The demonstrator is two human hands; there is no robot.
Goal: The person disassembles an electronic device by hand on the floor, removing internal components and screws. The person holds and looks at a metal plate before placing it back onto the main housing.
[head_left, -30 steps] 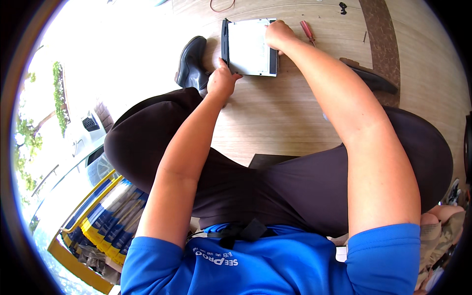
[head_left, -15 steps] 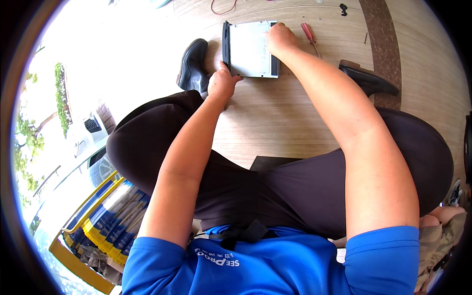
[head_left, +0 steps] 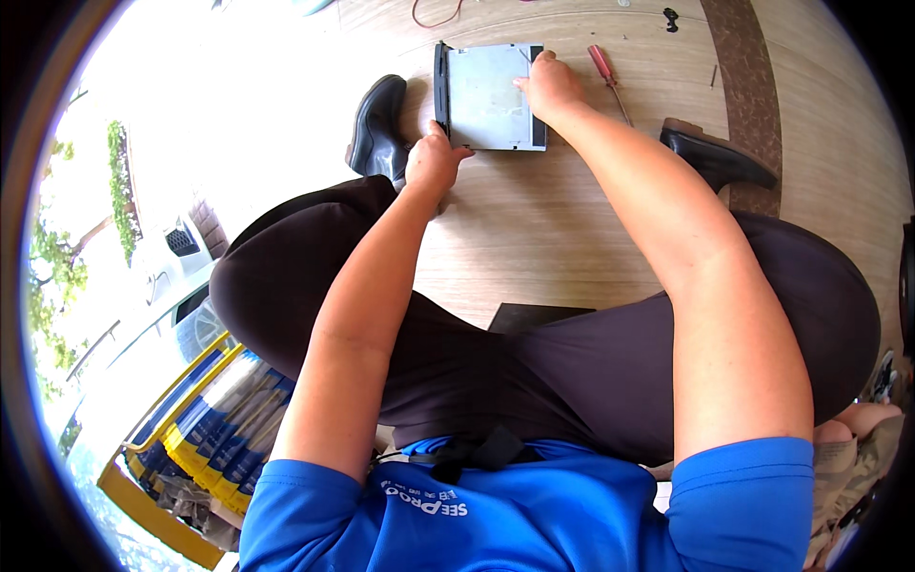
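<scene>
On the floor between my boots sits an optical disc drive [head_left: 489,97], a flat silvery metal box with a black front panel [head_left: 440,91] facing left. My left hand [head_left: 434,164] grips its near left corner, index finger at the panel and thumb by the near edge. At the far right side, my right hand [head_left: 555,88] is closed over the edge, with the thumb resting on the metal top. Its other fingers are partly hidden. A red-handled screwdriver [head_left: 600,63] lies on the floor just right of my right hand.
My black boots [head_left: 379,129] flank the drive. Farther off are a small black piece [head_left: 671,19], a thin dark rod [head_left: 713,76] and a reddish cord [head_left: 436,21]. A yellow rack [head_left: 133,486] with blue and yellow packages stands at my left; part of another person [head_left: 858,448] shows at right.
My right hand has shifted slightly nearer along the drive's right side, its thumb now lower on the top. The left hand stays at the corner. The whole view has drifted slightly.
</scene>
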